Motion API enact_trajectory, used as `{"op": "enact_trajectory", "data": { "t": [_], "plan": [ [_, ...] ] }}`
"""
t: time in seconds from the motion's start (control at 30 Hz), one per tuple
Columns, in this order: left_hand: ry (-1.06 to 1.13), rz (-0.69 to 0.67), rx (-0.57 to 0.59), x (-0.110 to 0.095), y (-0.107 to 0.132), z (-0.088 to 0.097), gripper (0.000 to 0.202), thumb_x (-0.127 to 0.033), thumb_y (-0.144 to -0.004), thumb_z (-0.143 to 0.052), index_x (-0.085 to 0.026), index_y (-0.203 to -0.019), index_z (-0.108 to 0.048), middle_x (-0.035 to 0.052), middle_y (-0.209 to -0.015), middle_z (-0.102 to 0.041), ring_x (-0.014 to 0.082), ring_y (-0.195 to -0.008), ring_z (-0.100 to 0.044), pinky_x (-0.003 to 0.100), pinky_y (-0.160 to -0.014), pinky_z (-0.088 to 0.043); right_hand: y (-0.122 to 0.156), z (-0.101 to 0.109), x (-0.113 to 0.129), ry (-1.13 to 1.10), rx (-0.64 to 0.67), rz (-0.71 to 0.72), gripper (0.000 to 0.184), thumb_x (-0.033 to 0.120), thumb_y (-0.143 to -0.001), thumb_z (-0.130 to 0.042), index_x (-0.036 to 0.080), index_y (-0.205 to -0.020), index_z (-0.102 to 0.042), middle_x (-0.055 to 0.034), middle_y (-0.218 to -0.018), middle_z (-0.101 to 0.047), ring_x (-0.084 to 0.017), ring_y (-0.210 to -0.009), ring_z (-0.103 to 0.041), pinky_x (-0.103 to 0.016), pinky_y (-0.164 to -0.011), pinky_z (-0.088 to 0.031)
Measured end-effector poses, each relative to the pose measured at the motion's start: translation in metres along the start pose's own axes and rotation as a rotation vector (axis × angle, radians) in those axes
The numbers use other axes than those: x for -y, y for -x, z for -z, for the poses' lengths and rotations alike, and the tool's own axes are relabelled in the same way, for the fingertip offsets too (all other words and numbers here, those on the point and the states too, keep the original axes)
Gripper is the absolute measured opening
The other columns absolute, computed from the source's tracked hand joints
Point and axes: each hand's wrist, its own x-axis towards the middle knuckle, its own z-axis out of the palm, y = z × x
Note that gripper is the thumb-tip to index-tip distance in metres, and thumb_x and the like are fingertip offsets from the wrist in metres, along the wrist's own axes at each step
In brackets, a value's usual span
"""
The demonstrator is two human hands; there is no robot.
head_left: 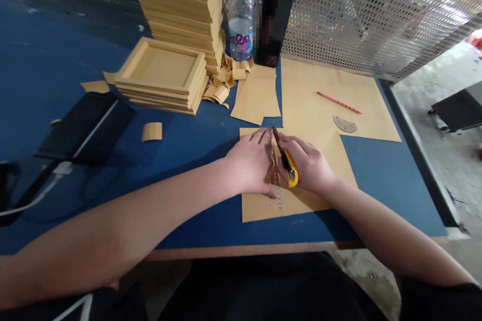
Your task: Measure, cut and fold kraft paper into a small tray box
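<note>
My left hand [251, 163] lies flat on a clear ruler [279, 201], fingers stretched forward and thumb apart, pressing it onto a sheet of brown paper [259, 208]. Along the ruler's right side, my right hand [311, 166] is closed around a yellow and black utility knife [292, 174]. The knife's front end points away from me and meets the paper near its far edge, close to my left fingertips. Whether the blade has gone through the paper cannot be made out. My left hand hides part of the ruler.
Behind lie a larger brown sheet [301, 72], a pencil [339, 102], a protractor [345, 124] and paper scraps [222, 91]. Wooden frames [160, 67] stand stacked at left, near a bottle [241, 35], a phone [274, 27] and a black device with cable [85, 128]. Perforated metal [339, 20] bounds the back.
</note>
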Motion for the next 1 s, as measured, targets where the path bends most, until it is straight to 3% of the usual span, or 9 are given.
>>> {"op": "enact_trajectory", "data": {
  "t": [0.2, 0.47, 1.0],
  "plan": [
    [-0.020, -0.002, 0.028, -0.002, 0.000, 0.002, 0.146, -0.093, -0.068, -0.069, 0.004, -0.165, -0.021, 0.0282, -0.175, -0.010, 0.0414, -0.166, -0.009, 0.046, -0.134, -0.014, 0.003, 0.000, 0.000, 0.011, 0.008, 0.013, 0.036, 0.022, -0.090, -0.063, 0.019, -0.125, -0.056, -0.0172, -0.122, -0.073, -0.030, -0.111, -0.076, -0.044, -0.094, -0.068],
    [-0.033, -0.002, 0.014, -0.001, 0.000, 0.000, 0.143, -0.095, -0.066, -0.067, 0.000, -0.166, -0.026, 0.0257, -0.177, -0.008, 0.0422, -0.165, -0.009, 0.046, -0.133, -0.014, 0.010, 0.002, 0.002, 0.006, 0.020, 0.035, 0.045, 0.023, -0.088, -0.066, 0.019, -0.132, -0.056, -0.0184, -0.128, -0.072, -0.031, -0.118, -0.074, -0.044, -0.095, -0.067],
    [-0.060, -0.015, -0.027, 0.000, 0.001, -0.004, 0.145, -0.093, -0.069, -0.068, 0.007, -0.164, -0.022, 0.0299, -0.175, -0.011, 0.0419, -0.165, -0.012, 0.046, -0.133, -0.017, 0.025, 0.010, 0.016, 0.016, 0.036, 0.076, 0.042, 0.020, -0.091, -0.065, 0.018, -0.131, -0.054, -0.0195, -0.127, -0.072, -0.031, -0.119, -0.074, -0.044, -0.094, -0.069]
  ]
}}
